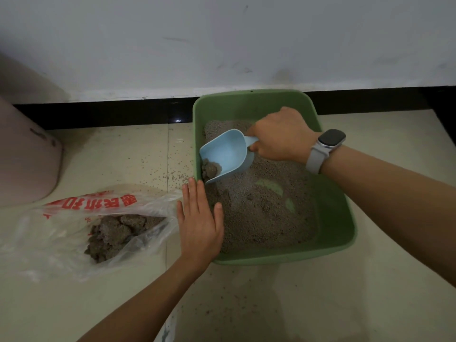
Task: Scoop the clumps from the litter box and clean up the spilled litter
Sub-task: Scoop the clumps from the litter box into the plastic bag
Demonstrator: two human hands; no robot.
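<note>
Two hands at work. Right hand (281,134), watch (325,146) on the wrist, curled round the handle of one pale blue scoop (225,155), mouth tipped down toward the near-left wall of the green litter box (340,218). One grey clump (209,169) sitting in the scoop's lip, right against that wall. Left hand (201,223) flat, fingers straight and together, resting on the box's left rim, thumb over the litter (259,211). Two bare green patches showing through the litter bed. Just left of that hand, one clear plastic bag (81,225) with red print, lying on the tiled floor (320,304), a heap of clumps inside. Spilled grains (172,175) scattered on the tiles between bag and box, more in front of the box. One pinkish bin (27,159) far left. White wall (222,40), black skirting behind.
</note>
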